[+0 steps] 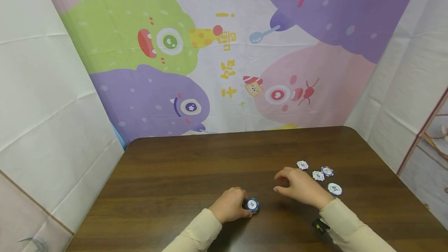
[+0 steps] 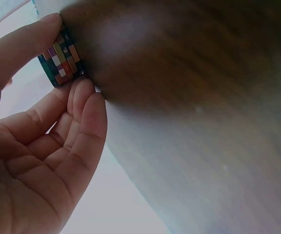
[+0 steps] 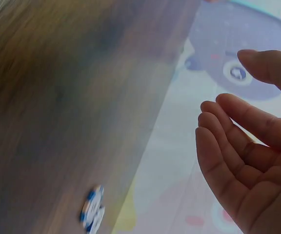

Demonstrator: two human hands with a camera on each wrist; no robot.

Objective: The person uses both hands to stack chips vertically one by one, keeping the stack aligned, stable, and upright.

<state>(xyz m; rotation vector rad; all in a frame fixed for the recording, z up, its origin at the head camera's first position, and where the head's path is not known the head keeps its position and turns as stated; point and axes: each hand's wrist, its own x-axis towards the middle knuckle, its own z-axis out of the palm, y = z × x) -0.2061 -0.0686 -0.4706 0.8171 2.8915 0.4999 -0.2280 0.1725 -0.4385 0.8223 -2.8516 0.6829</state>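
A short stack of poker chips stands on the table, its top chip dark-rimmed with a white centre. My left hand holds this stack from its left side, thumb and fingers around the edge. In the left wrist view the chips show multicoloured edges between thumb and fingertips. To the right, my right hand is raised over the table with fingers loosely bent and nothing in them. The right wrist view shows a gap between thumb and fingers of the right hand.
Beyond my right hand lie loose chips: a white one, another white one touching a blue-and-white one, and a green-and-white one. The brown table meets a cartoon-printed cloth at its far edge.
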